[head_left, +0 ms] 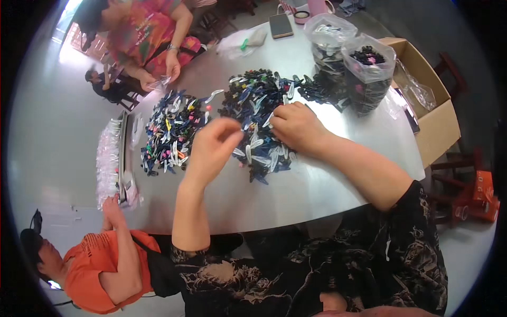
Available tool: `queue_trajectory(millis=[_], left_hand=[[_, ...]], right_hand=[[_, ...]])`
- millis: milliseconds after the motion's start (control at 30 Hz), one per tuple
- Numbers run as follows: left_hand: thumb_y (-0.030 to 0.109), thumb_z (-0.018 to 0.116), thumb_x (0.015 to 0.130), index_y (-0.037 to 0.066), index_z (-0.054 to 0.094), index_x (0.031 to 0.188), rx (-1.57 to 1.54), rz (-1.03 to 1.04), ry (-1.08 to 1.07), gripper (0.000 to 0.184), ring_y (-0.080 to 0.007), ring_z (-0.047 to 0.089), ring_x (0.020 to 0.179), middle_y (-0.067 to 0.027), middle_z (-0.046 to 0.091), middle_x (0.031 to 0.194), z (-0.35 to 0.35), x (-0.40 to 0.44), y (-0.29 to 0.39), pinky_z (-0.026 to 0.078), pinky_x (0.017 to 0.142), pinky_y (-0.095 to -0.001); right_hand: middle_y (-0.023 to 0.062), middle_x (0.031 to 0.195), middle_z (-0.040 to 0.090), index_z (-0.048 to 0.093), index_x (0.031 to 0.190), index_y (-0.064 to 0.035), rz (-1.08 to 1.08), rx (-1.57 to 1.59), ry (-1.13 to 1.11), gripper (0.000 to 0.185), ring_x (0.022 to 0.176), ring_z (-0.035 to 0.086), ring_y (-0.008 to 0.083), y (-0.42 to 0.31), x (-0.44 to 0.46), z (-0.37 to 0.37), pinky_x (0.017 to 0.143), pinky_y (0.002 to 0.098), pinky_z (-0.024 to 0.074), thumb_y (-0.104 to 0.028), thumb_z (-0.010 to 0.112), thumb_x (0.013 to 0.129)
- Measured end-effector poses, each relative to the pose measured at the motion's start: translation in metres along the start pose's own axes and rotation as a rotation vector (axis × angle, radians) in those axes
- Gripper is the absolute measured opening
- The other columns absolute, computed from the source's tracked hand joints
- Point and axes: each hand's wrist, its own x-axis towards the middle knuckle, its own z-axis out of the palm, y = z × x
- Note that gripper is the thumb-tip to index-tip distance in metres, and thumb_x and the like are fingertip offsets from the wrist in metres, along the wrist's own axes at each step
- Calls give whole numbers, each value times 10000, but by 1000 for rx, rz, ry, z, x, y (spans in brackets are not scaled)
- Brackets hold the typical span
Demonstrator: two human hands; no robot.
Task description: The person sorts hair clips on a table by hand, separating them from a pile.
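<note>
The large pile point(256, 103) of hair clips lies on the table point(322, 187). The right hand point(298, 127) rests at the right side of this pile, its fingers curled; I cannot tell what they hold. The left hand point(212, 150) is over the pile's left side, thumb and fingers bent, the tips blurred. The small pile point(169, 132) lies to the left.

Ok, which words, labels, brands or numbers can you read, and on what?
Orange package: white characters, possibly "0 6" turned sideways; not certain.
Orange shirt: small dark print, too blurred to read.
Multicoloured shirt: pale lettering, too blurred to read.
Hair clips: no readable text.
</note>
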Motion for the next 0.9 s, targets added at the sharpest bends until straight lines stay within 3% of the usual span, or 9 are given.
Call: queue_trajectory(millis=[100, 400, 600, 667, 833, 900], left_hand=[[56, 719, 890, -8, 697, 1025, 19, -78, 8, 151, -142, 668, 813, -68, 699, 942, -1, -44, -47, 517, 729, -266], [54, 757, 834, 20, 687, 988, 169, -97, 41, 172, -220, 657, 753, -92, 635, 883, 33, -62, -58, 527, 683, -339], [19, 679, 869, 8, 661, 971, 367, 34, 57, 104, -342, 664, 810, -153, 640, 873, 36, -58, -63, 521, 708, -404], [0, 673, 871, -11, 683, 979, 397, 117, 66, 109, -270, 656, 762, -150, 655, 870, 35, -57, -61, 514, 699, -343], [-22, 633, 907, -14, 691, 1065, 168, -5, 79, 168, -149, 626, 793, -82, 661, 913, 27, -49, -32, 486, 710, -273], [-47, 623, 894, -25, 669, 1014, 171, 56, 105, 130, -182, 617, 743, -106, 634, 885, 29, -33, 0, 488, 682, -285]], right_hand=[[64, 942, 625, 657, 913, -83, 6, 19, -11, 139, 900, 628, 265, 2, 0, 1, 831, 400, 483, -154, 741, 827], [65, 954, 634, 672, 940, -78, 57, 28, -83, 126, 885, 617, 270, 1, -1, 1, 832, 389, 474, -156, 732, 862], [91, 852, 597, 606, 807, -80, -21, 67, 36, 155, 807, 624, 302, 5, -3, 10, 704, 441, 499, -140, 741, 759], [88, 822, 580, 589, 741, -97, -30, 33, 29, 140, 786, 617, 304, 10, -6, 21, 711, 437, 508, -160, 714, 735], [44, 798, 562, 582, 733, -106, -52, -22, 123, 170, 750, 603, 244, 6, -4, 16, 677, 404, 475, -197, 723, 767], [41, 798, 561, 591, 740, -104, -42, -30, 119, 150, 768, 603, 239, 3, -3, 13, 692, 399, 467, -185, 709, 783]])
